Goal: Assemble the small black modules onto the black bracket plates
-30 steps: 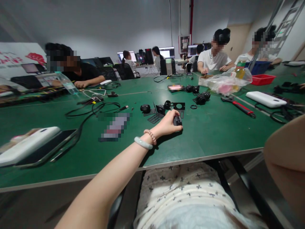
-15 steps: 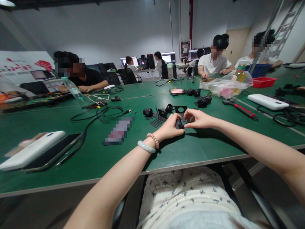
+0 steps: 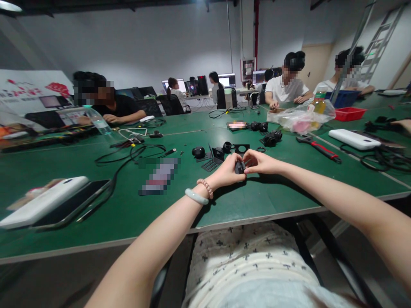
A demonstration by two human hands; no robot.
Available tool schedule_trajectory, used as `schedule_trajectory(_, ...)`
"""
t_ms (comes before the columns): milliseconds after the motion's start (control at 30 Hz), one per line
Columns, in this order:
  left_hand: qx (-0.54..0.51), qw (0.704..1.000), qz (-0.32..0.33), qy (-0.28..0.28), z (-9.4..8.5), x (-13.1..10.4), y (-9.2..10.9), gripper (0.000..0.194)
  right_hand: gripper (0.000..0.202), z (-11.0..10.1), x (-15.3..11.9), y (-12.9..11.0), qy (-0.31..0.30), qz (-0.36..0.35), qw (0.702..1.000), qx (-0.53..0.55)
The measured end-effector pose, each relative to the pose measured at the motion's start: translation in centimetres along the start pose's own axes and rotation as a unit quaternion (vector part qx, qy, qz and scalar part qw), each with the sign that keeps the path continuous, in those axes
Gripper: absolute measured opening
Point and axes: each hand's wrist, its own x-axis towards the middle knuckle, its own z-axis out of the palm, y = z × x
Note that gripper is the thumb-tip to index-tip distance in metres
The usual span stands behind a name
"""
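Observation:
A small round black plastic part (image 3: 239,167) sits in the fingers of my left hand (image 3: 225,170), just above the green table (image 3: 180,207). My right hand (image 3: 263,163) has its thumb and fingertips closed on the right side of that same part. The fingers cover much of it, so its exact kind is hidden. Just beyond my hands lie a black plate with a round hole (image 3: 236,147), a thin black ring (image 3: 260,147) and a short black cylinder (image 3: 226,146). Left of these are a slotted black bracket (image 3: 212,164) and a rounded black piece (image 3: 198,151).
A blurred-out phone (image 3: 160,175), black cables (image 3: 141,150) and a white power bank (image 3: 48,201) lie leftward. Rightward are a red-handled wrench (image 3: 324,152), another white power bank (image 3: 355,139), a plastic bag (image 3: 293,122) and a red tray (image 3: 349,114). Other people sit across the table.
My right hand has moved in to the left, and its fingertips now meet the black part. My left hand keeps its hold. The view has shifted slightly.

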Motion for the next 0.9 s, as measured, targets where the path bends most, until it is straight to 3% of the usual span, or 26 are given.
schedule_trajectory(333,0.013,1.0,-0.003,-0.005,-0.17,-0.11,0.39,0.041,0.043,-0.04,0.09,0.27,0.019,-0.004,1.0,-0.005)
schedule_trajectory(533,0.02,1.0,-0.01,-0.009,-0.33,-0.11,0.4,0.045,0.042,0.01,0.15,-0.1,-0.004,0.005,0.999,0.042)
schedule_trajectory(900,0.013,1.0,-0.009,-0.003,-0.4,-0.04,0.71,0.044,0.043,-0.28,0.44,-0.15,-0.009,0.017,0.999,-0.04)
